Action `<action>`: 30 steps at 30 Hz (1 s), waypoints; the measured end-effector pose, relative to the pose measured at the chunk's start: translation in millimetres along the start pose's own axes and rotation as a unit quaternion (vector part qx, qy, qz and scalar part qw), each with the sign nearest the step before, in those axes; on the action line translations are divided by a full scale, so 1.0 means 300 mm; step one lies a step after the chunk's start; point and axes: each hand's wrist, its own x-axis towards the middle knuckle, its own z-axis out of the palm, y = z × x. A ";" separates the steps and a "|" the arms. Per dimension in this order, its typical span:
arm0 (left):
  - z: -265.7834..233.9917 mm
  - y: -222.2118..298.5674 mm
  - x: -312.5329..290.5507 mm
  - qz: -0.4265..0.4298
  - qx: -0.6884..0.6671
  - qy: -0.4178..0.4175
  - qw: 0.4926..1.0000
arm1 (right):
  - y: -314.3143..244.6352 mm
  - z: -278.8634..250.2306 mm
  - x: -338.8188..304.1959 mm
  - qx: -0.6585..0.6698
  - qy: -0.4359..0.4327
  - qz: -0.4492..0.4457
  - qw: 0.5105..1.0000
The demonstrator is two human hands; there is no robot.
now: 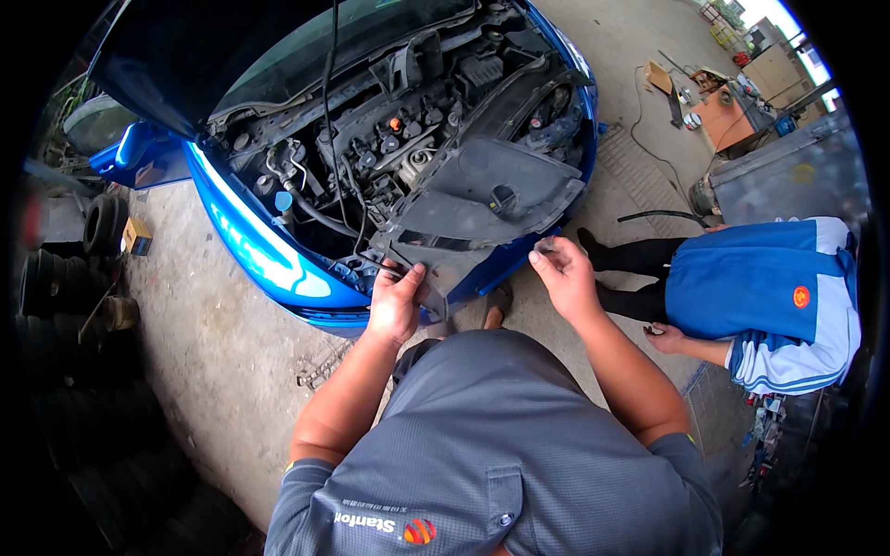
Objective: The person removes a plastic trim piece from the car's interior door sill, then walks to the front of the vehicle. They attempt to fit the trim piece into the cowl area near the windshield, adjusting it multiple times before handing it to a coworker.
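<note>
A blue car (pixel 255 246) stands in front of me with its bonnet raised and its engine (pixel 385 139) exposed. Across the front of the engine bay lies a large black plastic cover (pixel 464 181), its near left corner reaching toward me. My left hand (pixel 397 301) grips that corner, thumb on top and fingers partly hidden. Just beyond the cover's near right side, my right hand (pixel 564 278) is raised, with thumb and fingertips pinched together. Something small and dark shows at those fingertips, too small to name.
Close on my right stands a person in a blue and white jacket (pixel 751 287). Stacked tyres (pixel 60 287) and a small cardboard box (pixel 136 236) line the left side. Tools and a cable (pixel 640 130) lie on the floor at the far right, near a grey cabinet (pixel 788 176).
</note>
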 end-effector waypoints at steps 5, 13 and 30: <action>0.009 -0.024 -0.007 0.007 0.004 0.002 1.000 | -0.047 0.019 -0.005 0.205 -0.052 0.209 0.955; 0.038 -0.062 -0.028 -0.018 0.013 0.007 1.000 | -0.072 0.037 -0.016 0.262 -0.064 0.215 0.939; 0.000 -0.098 -0.041 -0.038 0.023 -0.067 0.997 | -0.076 0.028 -0.023 0.289 -0.042 0.211 0.933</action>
